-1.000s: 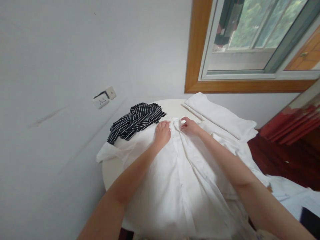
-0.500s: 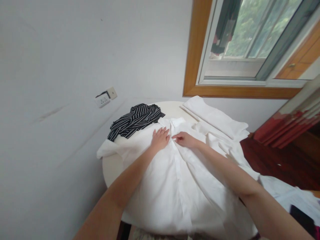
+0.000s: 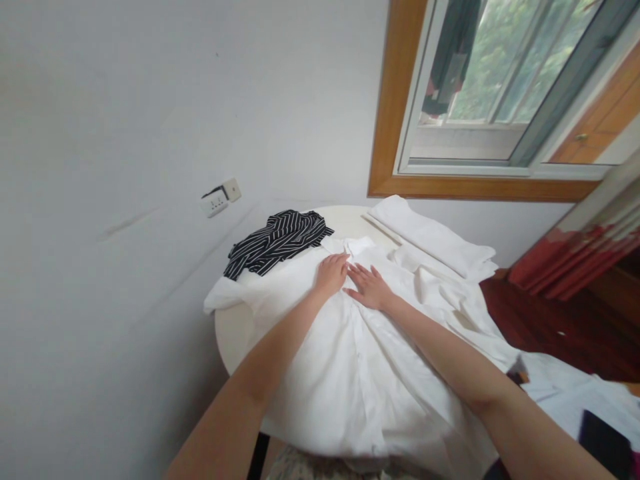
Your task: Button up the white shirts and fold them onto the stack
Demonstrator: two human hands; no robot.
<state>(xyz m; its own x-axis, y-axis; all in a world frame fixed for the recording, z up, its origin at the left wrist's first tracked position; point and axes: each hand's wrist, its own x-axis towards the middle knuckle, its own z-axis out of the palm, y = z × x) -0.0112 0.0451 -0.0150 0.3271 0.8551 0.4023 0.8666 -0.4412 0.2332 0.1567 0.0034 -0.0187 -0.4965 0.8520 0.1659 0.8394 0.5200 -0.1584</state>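
A white shirt [image 3: 320, 373] lies spread over the round table, its collar toward the wall and its button front running down the middle. My left hand [image 3: 332, 273] rests on the upper front just below the collar, fingers stretched out and holding nothing. Close beside it, my right hand [image 3: 369, 287] lies flat on the other side of the front with its fingers spread. One sleeve sticks out past the table's left side, and the other lies crumpled on the right.
A black-and-white striped garment [image 3: 280, 240] is bunched at the table's [image 3: 235, 337] back left. Folded white cloth [image 3: 430, 237] lies at the back right. A wall socket [image 3: 215, 202], a wood-framed window [image 3: 380, 160] and a red-and-cream curtain [image 3: 555, 253] surround the table. More white cloth [image 3: 585, 400] and a dark object [image 3: 605, 440] sit at lower right.
My right hand has gone from pointing or pinching at the front to lying flat with fingers spread. My left hand has shifted slightly toward the shirt's middle.
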